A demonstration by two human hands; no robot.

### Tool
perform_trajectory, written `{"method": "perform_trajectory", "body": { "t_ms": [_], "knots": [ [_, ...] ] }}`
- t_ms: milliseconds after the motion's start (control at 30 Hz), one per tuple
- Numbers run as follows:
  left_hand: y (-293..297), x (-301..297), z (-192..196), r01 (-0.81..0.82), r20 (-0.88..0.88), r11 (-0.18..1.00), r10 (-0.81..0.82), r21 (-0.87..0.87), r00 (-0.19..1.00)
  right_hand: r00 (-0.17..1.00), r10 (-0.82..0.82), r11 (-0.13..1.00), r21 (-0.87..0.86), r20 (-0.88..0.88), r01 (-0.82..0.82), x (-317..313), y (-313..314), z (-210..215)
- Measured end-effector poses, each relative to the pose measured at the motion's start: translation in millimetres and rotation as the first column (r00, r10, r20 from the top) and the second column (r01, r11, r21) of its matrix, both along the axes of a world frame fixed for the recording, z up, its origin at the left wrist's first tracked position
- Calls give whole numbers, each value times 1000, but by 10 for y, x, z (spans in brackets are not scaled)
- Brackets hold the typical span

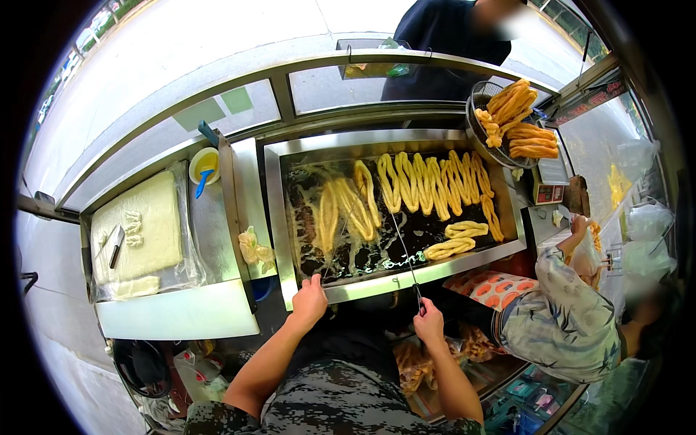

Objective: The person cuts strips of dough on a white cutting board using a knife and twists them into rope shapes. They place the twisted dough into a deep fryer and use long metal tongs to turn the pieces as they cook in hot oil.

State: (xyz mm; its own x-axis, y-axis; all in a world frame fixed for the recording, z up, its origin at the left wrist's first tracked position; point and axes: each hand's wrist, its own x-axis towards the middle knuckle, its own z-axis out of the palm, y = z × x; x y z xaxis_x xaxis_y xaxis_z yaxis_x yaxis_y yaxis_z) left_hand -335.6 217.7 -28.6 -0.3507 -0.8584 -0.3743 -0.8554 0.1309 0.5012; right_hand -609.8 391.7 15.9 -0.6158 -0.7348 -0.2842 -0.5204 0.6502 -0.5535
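My right hand point(429, 322) is closed round the black handle of a thin metal rod point(404, 250), which reaches over the fryer toward the dough sticks. At the fryer's front rim, my left hand point(310, 301) is closed; whatever it grips is too thin to make out. Dark oil fills the wide steel fryer point(355, 288). A row of yellow fried dough sticks point(417, 185) floats along its far right side. Paler dough sticks point(348, 210) lie left of the row amid bubbles. Two short pieces point(451, 249) float near the front right.
At left, a dough slab point(148, 217) carries a knife point(116, 246) and small dough strips, beside a yellow bowl point(204, 167) with a blue brush. A wire basket point(478, 138) of browned dough sticks stands at back right. A co-worker point(551, 326) handles a bag; another person point(449, 36) stands beyond the glass.
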Motion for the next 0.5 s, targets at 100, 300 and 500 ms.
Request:
{"method": "perform_trajectory", "body": {
  "t_ms": [100,300,500],
  "knots": [
    [31,92,79,-7,-102,999,11,40,995,999,35,999,-16,-1,-35,40,5,38],
    [87,665,341,-64,-236,852,215,520,948,993,115,993,37,5,-115,80,-214,-50],
    [134,820,787,-115,-169,538,449,835,877,990,121,992,31,-66,-119,50,-222,-267]
  ]
}}
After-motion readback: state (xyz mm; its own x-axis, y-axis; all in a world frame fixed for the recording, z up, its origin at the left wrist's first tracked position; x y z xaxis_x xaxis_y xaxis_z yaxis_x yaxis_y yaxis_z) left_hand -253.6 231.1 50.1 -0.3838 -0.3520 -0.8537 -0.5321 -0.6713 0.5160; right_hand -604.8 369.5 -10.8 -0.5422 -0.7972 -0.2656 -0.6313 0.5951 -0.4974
